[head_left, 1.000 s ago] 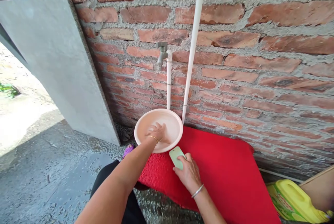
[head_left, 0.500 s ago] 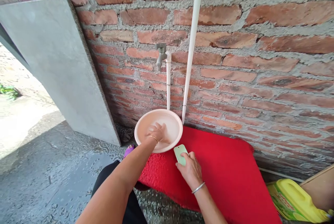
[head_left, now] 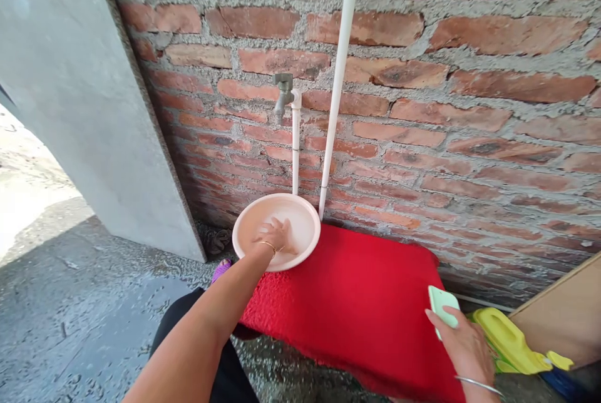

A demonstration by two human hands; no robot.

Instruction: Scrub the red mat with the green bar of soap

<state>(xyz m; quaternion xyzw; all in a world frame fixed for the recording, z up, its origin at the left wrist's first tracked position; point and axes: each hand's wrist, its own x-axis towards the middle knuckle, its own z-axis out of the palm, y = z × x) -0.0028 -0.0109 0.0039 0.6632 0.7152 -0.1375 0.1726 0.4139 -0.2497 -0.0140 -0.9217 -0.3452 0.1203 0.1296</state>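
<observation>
My left hand [head_left: 275, 234] rests palm down in a pale pink basin [head_left: 248, 231], its fingers spread against the cloudy inside and no object under it that I can see. The basin stands on the left end of a red cloth [head_left: 361, 290], whose wet, rough left part lies beside it. At the cloth's right edge, my right hand [head_left: 467, 343] grips a pale green scrub brush [head_left: 442, 303] between thumb and fingers. Only the brush's smooth back shows; its underside is hidden.
A grey tap [head_left: 283, 97] on a white pipe sticks out above the basin, with a taller white pipe [head_left: 339, 71] beside it. A grey slab [head_left: 98, 109] leans on the brick wall at left. At right lie a yellow jug [head_left: 509, 337] and a brown board [head_left: 563, 309].
My right hand has carried the scrub brush from beside the basin to the cloth's right edge. My left hand stays in the basin. The view has shifted slightly right.
</observation>
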